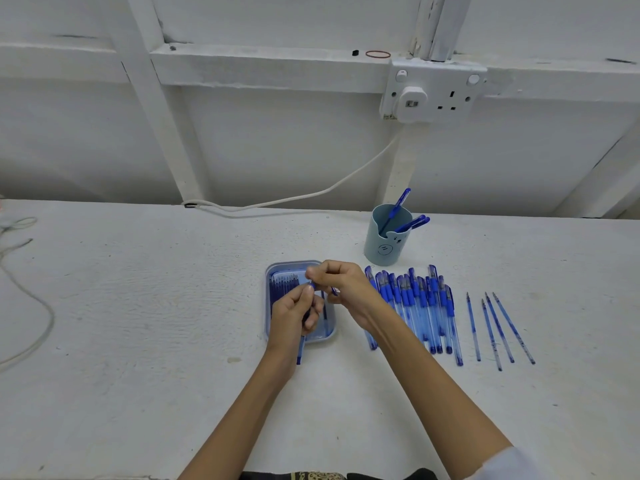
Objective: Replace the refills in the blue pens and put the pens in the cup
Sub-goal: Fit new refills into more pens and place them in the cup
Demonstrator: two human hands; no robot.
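- Roughly mid-worktop (138, 306), both hands meet above a blue tray (267, 299); the left hand (294, 315) is curled round the barrel of a blue pen (300, 353), whose lower end sticks out beneath the palm, toward the person
- Right hand (343, 285): thumb and forefinger pinch the top end of that same pen, just beside the left thumb; a small blue piece shows under its fingers, though I cannot tell what it is
- Tray: dark blue refills (284, 285) lie side by side in its left part, partly hidden by the hands
- Pale blue cup (384, 247): upright on the worktop, behind and to the right of the tray; three leaning pens (398, 206) stand in it
- Beside the right wrist a tight row of pens (419, 306) lies on the worktop; further right, four loose refills (498, 329) lie apart from it
- On the wall behind: a white socket (433, 93) with a plug; a pale cable (311, 195) trails down to the worktop
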